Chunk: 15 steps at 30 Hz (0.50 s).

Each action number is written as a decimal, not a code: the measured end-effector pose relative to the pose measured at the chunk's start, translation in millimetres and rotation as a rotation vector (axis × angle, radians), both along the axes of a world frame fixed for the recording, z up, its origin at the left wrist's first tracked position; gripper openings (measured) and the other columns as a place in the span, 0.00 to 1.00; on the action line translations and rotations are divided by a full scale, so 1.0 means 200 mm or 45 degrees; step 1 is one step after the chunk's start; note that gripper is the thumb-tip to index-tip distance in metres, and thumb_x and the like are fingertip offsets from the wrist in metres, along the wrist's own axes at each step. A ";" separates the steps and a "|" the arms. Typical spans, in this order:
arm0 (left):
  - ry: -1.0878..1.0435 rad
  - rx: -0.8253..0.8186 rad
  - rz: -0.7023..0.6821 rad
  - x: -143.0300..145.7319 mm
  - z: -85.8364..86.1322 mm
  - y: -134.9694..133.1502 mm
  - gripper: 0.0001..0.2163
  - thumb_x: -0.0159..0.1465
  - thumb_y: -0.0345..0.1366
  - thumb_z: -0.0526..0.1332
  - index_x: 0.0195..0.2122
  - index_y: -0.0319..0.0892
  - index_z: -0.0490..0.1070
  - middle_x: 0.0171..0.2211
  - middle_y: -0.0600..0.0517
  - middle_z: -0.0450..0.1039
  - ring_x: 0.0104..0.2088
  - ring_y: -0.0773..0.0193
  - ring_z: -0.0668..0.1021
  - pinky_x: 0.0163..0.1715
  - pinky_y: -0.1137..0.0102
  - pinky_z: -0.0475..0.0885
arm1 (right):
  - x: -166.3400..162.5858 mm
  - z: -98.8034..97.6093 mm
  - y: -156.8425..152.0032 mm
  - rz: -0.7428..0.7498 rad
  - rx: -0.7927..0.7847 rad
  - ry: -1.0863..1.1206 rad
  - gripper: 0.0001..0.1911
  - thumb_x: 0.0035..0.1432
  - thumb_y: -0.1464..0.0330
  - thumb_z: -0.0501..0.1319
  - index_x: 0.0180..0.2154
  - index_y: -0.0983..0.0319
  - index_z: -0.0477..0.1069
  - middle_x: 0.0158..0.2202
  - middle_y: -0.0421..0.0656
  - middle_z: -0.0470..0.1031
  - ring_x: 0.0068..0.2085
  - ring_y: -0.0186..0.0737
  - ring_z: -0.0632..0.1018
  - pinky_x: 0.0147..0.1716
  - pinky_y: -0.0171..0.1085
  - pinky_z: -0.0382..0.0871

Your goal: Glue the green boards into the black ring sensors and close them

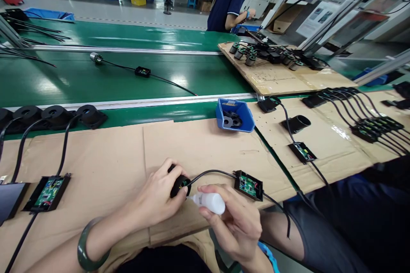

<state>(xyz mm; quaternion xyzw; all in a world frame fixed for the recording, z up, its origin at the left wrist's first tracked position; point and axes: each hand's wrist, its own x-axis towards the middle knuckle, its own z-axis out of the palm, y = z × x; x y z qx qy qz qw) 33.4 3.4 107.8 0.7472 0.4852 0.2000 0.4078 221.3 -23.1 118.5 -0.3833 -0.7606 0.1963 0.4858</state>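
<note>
My left hand is closed around a black round sensor housing resting on the brown cardboard. My right hand grips a small white squeeze bottle, its tip pointing left at the housing's edge. A black cable runs from the housing to an open black box with a green circuit board just to the right. A green bangle sits on my left wrist.
A blue bin holding black rings stands behind. More housings and an open circuit box lie at left; several wired units at right. One unit rides the green conveyor. A person in dark blue works beyond.
</note>
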 end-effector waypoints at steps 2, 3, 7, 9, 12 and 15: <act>-0.003 0.000 -0.001 0.00 0.00 0.00 0.08 0.64 0.33 0.54 0.44 0.45 0.67 0.46 0.48 0.66 0.44 0.55 0.75 0.47 0.58 0.71 | 0.00 0.00 -0.01 0.013 -0.009 0.006 0.10 0.61 0.72 0.61 0.46 0.64 0.71 0.33 0.46 0.78 0.30 0.39 0.79 0.27 0.35 0.74; -0.005 0.003 0.000 0.00 0.00 0.00 0.08 0.64 0.33 0.54 0.44 0.45 0.68 0.46 0.48 0.66 0.44 0.55 0.75 0.47 0.58 0.71 | 0.00 0.00 -0.01 0.010 -0.011 0.004 0.10 0.61 0.73 0.61 0.46 0.64 0.71 0.33 0.46 0.78 0.30 0.39 0.79 0.27 0.35 0.75; -0.010 0.004 0.003 0.00 0.00 0.00 0.09 0.64 0.32 0.55 0.44 0.44 0.68 0.46 0.48 0.66 0.44 0.55 0.75 0.46 0.57 0.71 | 0.01 -0.01 0.01 -0.037 -0.005 -0.027 0.10 0.60 0.74 0.62 0.45 0.63 0.71 0.33 0.45 0.78 0.32 0.39 0.80 0.30 0.35 0.76; -0.008 0.008 0.006 0.01 0.00 0.00 0.09 0.63 0.32 0.55 0.44 0.44 0.68 0.46 0.48 0.66 0.44 0.55 0.75 0.46 0.57 0.71 | 0.02 -0.02 0.03 -0.064 0.015 -0.030 0.10 0.60 0.74 0.62 0.45 0.62 0.72 0.34 0.45 0.79 0.32 0.40 0.80 0.30 0.36 0.76; -0.010 0.015 0.006 0.00 -0.01 0.00 0.09 0.64 0.32 0.54 0.45 0.45 0.68 0.46 0.48 0.66 0.44 0.55 0.75 0.47 0.58 0.71 | 0.02 -0.02 0.03 -0.078 0.035 -0.021 0.11 0.60 0.74 0.62 0.46 0.62 0.72 0.35 0.46 0.79 0.34 0.41 0.80 0.31 0.36 0.76; -0.009 0.010 0.007 0.00 -0.01 0.00 0.09 0.64 0.32 0.54 0.45 0.45 0.68 0.46 0.48 0.66 0.44 0.55 0.75 0.47 0.58 0.71 | 0.01 -0.02 0.02 -0.053 0.024 -0.021 0.10 0.61 0.74 0.62 0.45 0.63 0.72 0.34 0.46 0.79 0.33 0.40 0.80 0.30 0.35 0.76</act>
